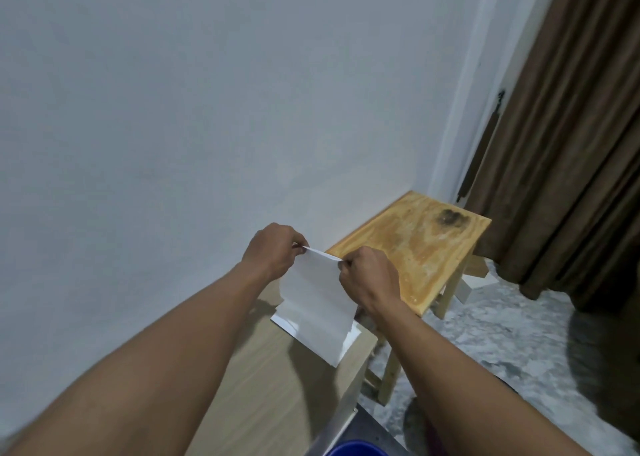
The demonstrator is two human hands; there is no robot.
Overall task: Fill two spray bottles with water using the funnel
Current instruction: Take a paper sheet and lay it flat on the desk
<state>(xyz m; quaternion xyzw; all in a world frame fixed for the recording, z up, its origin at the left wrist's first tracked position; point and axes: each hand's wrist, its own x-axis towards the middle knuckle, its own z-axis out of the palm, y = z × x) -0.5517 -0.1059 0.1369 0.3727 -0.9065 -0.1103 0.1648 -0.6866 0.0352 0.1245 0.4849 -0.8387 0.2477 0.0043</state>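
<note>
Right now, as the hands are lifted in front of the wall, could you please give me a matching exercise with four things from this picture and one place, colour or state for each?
Things:
1. sheet of paper
2. wooden stool
3. curtain
4. blue container

Descriptions:
a. has a dark stain on its top
b. only partly seen, at the bottom edge of the view
c. pinched at its top by the left hand and the right hand
d. brown, hanging at the right

Pairs: 1-c, 2-a, 3-d, 4-b

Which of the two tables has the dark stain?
The yellow plywood table by the curtain; the pale table beneath the paper shows none.
</note>
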